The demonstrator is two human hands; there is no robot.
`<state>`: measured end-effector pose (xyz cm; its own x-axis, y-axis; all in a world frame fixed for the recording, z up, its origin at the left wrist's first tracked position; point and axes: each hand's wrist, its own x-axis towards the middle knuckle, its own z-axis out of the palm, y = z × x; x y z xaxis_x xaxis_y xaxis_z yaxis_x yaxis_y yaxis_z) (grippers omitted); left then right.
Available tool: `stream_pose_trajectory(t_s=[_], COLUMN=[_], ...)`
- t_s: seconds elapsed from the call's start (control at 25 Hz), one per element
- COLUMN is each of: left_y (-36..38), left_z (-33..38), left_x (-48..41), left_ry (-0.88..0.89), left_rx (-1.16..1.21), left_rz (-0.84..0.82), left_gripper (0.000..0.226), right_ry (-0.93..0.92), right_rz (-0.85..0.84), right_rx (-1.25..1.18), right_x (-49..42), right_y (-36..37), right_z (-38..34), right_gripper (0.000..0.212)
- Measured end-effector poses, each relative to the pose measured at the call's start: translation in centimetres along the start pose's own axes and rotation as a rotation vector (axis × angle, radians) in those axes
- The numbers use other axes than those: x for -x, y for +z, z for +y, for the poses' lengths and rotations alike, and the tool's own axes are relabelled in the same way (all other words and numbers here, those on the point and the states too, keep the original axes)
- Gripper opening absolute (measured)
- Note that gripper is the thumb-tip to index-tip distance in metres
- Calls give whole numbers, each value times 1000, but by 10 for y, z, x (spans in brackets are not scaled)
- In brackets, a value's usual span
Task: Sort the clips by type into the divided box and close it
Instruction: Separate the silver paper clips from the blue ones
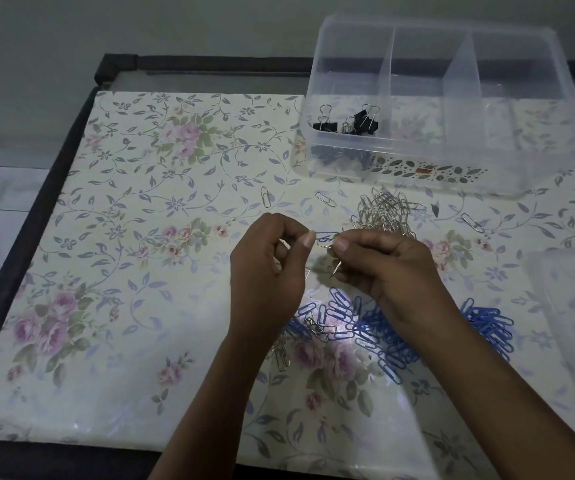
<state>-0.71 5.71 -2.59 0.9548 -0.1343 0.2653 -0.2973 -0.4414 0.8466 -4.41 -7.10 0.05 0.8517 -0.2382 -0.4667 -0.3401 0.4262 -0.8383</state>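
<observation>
Above the table's middle, my left hand [272, 268] pinches one end of a blue paper clip [327, 234] that is tangled with a silver clip [324, 242]. My right hand [379, 268] pinches the silver clip's other end. A heap of silver paper clips [385, 213] lies just beyond my hands. Blue paper clips [383, 334] are spread under my wrists, with a few silver ones [317, 329] mixed in. The clear divided box [452, 57] stands open at the back right, with black binder clips [346, 123] in its left compartment.
The clear lid [570, 306] lies at the right edge. Loose silver clips [265, 196] [471, 222] lie scattered near the box. A dark frame [29, 216] borders the floral tablecloth [133, 237] on the left and back.
</observation>
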Motion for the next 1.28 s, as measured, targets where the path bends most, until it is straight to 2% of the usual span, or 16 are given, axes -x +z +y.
stream_pose_trajectory(t_s=[0.24,0.32,0.56,0.68,0.8,0.92,1.04,1.2,1.28], left_y=[-1,-1,1,-3,-2,3,6,5,5], left_z=[2,2,6,3,-2,-8,-8,-4,-3], left_x=[2,2,3,1,3,5,7,7,9], left_ry=[188,275,378,317,257,231,217,187,215], left_rx=[-119,-184,-270,-265,-208,-263,-210,-32,-29], left_rz=[-39,-58,-71,-56,-92,-173,-257,-388,-492], left_gripper=[9,8,11,10,8,13,12,14,18], right_ry=[324,420,472,412,229,50,-60,-130,-163], right_rz=[23,42,91,121,151,103,84,118,125], right_rx=[-286,-365,-454,-476,-265,-45,99,134,141], right_x=[-1,-1,-2,-5,-7,-6,-5,-7,-9], right_y=[1,1,-3,-12,-18,-16,-17,-19,-21], right_z=[-1,-3,-11,-18,-17,-12,-12,-10,-9], right_gripper=[3,11,19,18,12,7,11,10,8])
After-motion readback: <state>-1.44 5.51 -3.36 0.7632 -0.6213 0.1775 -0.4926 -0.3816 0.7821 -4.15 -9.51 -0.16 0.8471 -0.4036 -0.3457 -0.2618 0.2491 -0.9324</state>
